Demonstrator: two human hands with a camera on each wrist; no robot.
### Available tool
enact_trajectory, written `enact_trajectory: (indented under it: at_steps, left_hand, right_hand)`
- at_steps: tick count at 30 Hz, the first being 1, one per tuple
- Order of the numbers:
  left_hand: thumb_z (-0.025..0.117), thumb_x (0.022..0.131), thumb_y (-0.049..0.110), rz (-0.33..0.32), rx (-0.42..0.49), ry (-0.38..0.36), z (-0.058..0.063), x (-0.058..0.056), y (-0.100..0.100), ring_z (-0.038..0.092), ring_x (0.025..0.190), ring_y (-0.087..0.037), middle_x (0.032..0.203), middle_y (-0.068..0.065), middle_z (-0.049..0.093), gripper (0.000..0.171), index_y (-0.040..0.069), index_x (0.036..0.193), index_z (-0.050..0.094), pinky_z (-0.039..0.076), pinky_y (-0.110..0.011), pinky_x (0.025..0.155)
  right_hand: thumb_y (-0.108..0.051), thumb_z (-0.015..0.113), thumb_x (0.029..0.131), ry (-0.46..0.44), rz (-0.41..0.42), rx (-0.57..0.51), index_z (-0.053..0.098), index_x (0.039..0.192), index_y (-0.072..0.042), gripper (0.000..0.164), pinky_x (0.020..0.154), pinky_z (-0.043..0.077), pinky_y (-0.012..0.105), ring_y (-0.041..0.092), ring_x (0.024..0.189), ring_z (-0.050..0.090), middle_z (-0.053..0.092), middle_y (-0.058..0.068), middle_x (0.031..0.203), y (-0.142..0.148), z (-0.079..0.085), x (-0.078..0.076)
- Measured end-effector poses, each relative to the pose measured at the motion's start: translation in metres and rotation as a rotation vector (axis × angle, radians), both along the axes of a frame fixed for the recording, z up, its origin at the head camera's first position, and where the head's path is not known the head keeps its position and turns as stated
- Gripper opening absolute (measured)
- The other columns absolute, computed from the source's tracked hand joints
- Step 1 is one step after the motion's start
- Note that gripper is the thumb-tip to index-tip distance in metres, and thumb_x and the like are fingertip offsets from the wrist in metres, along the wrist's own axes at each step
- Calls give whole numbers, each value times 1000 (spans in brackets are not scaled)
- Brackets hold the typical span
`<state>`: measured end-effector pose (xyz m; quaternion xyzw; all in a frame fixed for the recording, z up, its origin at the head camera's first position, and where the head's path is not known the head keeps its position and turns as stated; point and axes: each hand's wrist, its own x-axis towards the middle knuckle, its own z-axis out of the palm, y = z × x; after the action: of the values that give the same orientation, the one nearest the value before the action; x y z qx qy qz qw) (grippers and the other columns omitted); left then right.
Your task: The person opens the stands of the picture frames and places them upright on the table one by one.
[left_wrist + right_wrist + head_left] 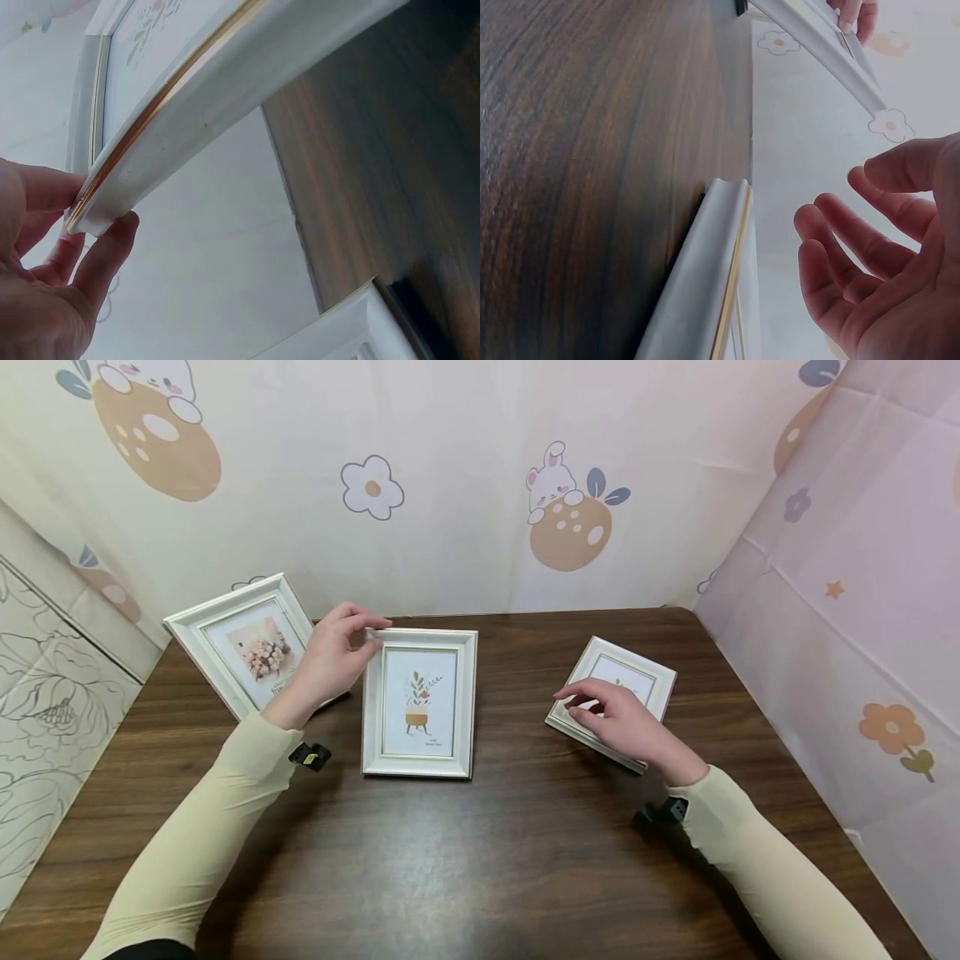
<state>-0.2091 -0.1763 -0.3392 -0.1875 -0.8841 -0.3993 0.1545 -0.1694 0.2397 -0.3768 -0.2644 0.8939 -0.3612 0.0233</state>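
In the head view, a white picture frame (463,702) with a potted-plant print stands upright in the middle of the table. My left hand (330,660) pinches its upper left corner between thumb and fingers; the left wrist view shows the fingers (109,251) on both sides of that corner. My right hand (615,718) hovers over a smaller white frame (654,685) that lies tilted at the right. Its fingers are loosely bent and hold nothing, and in the right wrist view a gap separates them from the small frame (697,292).
A larger white frame (217,668) with a flower photo leans at the left, partly behind my left hand. The dark wooden table (450,868) meets a patterned curtain (465,527) at the back and another at the right.
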Motion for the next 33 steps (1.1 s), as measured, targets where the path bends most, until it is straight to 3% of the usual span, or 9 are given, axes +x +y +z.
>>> enact_trajectory:
  at_steps: [7,11,13,19,28,33]
  left_hand:
    - [69,91,-1,-9,-4,38,6,8,1,55,96,-23,107,-8,59,20,3,110,73,45,-31,76]
    - [70,90,-3,-38,22,69,9,11,0,56,99,-22,108,-8,58,18,1,107,73,53,-22,77]
    - [70,89,-5,-55,39,93,9,12,0,58,103,-23,110,-9,59,17,0,106,73,56,-24,81]
    - [73,87,-3,-60,40,162,11,16,0,61,108,-20,113,-5,67,18,4,104,73,51,-38,92]
    - [74,86,-3,-82,131,174,16,22,0,60,106,-15,110,0,67,17,5,102,75,47,-26,88]
    - [73,84,-10,-96,195,185,30,35,7,59,101,-12,107,-10,67,17,-3,100,74,48,-21,82]
  right_hand:
    - [0,61,95,4,5,-15,67,120,-7,26,82,55,46,22,101,65,69,10,113,1,1,1]
    - [-2,63,96,12,-1,-23,68,119,-8,24,81,56,44,20,100,65,69,9,112,0,0,3]
    - [-3,63,96,11,-5,-28,68,119,-9,24,81,56,42,20,99,65,69,8,112,0,-1,4]
    - [-2,62,96,-5,1,-50,68,119,-9,25,82,56,39,21,101,66,68,8,114,-1,-6,7]
    - [-3,63,96,-14,-6,-41,68,119,-9,25,83,56,39,18,102,65,68,6,115,-1,-5,8]
    - [-2,62,96,-13,20,-50,67,119,-5,24,83,56,43,19,100,65,68,7,113,-2,-7,6]
